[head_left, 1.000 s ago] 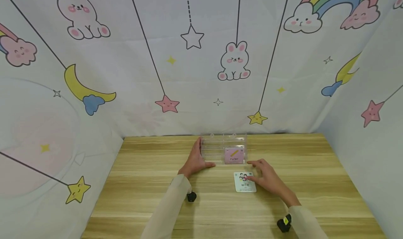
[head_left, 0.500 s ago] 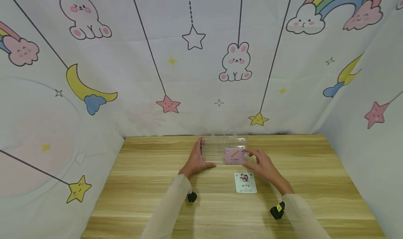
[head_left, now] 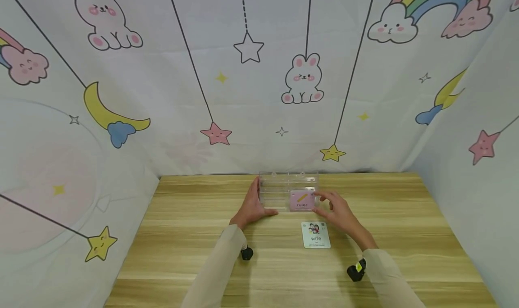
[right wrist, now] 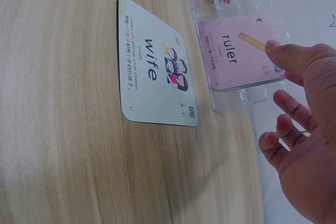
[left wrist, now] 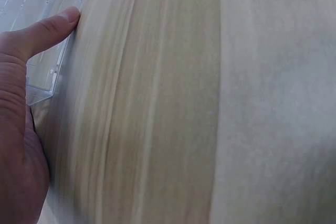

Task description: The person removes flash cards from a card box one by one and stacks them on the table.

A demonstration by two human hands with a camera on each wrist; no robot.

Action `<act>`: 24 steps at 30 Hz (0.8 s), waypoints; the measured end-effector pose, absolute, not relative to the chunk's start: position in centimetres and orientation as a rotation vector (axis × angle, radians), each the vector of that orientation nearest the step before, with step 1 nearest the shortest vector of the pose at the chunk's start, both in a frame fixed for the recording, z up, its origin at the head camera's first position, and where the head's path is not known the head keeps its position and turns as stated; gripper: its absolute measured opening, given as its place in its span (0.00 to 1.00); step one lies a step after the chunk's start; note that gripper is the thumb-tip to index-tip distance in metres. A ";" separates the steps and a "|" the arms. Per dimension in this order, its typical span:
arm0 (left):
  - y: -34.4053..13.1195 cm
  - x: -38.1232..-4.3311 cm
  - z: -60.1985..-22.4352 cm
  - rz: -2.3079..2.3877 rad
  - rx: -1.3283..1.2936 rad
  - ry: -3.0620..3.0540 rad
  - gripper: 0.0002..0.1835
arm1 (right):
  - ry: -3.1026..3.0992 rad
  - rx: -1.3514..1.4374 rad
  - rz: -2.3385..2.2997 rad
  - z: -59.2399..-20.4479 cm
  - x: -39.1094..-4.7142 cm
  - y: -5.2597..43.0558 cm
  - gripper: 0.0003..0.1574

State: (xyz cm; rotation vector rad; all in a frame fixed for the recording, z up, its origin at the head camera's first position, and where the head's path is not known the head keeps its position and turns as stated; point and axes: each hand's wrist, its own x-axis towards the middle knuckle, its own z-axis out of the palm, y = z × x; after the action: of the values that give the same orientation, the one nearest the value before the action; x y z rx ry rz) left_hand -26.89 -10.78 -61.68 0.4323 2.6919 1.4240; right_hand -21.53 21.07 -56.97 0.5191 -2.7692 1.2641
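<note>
My left hand [head_left: 251, 206] grips the left side of a clear plastic card rack [head_left: 273, 194], which has several compartments. Its thumb lies along the rack's front edge, as the left wrist view also shows; the other fingers are partly hidden. A pink "ruler" flash card [head_left: 302, 200] sits in the rack's lower right compartment. At that card's right edge, my right hand [head_left: 339, 213] has thumb and index finger at the corners, seemingly pinching it. The right wrist view shows the thumb over the card's edge and the other fingers bent. A white "wife" flash card [right wrist: 155, 66] lies flat before the rack.
The wooden table [head_left: 182, 254] ends at a white cloth backdrop [head_left: 251, 105] printed with rabbits, stars and rainbows, which also hangs on both sides. The rack stands near the table's back edge. A black wrist camera [head_left: 356, 272] is worn on the right wrist.
My right hand has moved up and left, from over the "wife" card to the right edge of the "ruler" card. My left hand keeps its hold on the rack.
</note>
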 end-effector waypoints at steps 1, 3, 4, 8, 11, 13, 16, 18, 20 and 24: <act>-10.8 -26.8 -61.6 1.430 0.436 2.693 0.75 | -2.766 0.521 1.265 -57.0 -21.5 21.1 0.31; -10.7 -26.8 -61.6 1.439 0.441 2.696 0.74 | -2.762 0.521 1.273 -56.9 -21.5 21.1 0.31; -10.8 -26.8 -61.6 1.432 0.433 2.694 0.74 | -2.759 0.521 1.277 -56.9 -21.5 21.1 0.30; -10.9 -26.9 -61.6 1.413 0.421 2.685 0.75 | -2.749 0.522 1.279 -56.8 -21.5 21.0 0.29; -11.0 -26.9 -61.7 1.400 0.417 2.683 0.75 | -2.737 0.525 1.290 -56.8 -21.4 20.9 0.28; -11.0 -27.0 -61.8 1.399 0.422 2.687 0.75 | -2.728 0.524 1.311 -56.7 -21.4 20.9 0.26; -11.0 -27.0 -61.9 1.393 0.428 2.697 0.75 | -2.718 0.513 1.362 -56.7 -21.4 20.8 0.25; -11.0 -27.1 -62.0 1.392 0.435 2.705 0.75 | -2.717 0.510 1.397 -56.8 -21.3 20.7 0.25; -11.0 -27.1 -62.0 1.397 0.441 2.709 0.75 | -2.719 0.504 1.431 -56.9 -21.3 20.6 0.24; -11.0 -27.1 -61.9 1.402 0.440 2.704 0.75 | -2.728 0.501 1.462 -57.0 -21.3 20.4 0.21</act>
State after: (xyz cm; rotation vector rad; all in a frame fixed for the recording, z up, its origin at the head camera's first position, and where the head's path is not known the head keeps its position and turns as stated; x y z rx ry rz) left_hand -27.12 -10.98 -61.93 0.4403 2.7041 1.4021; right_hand -21.32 20.43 -56.98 0.5014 -2.7277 1.4623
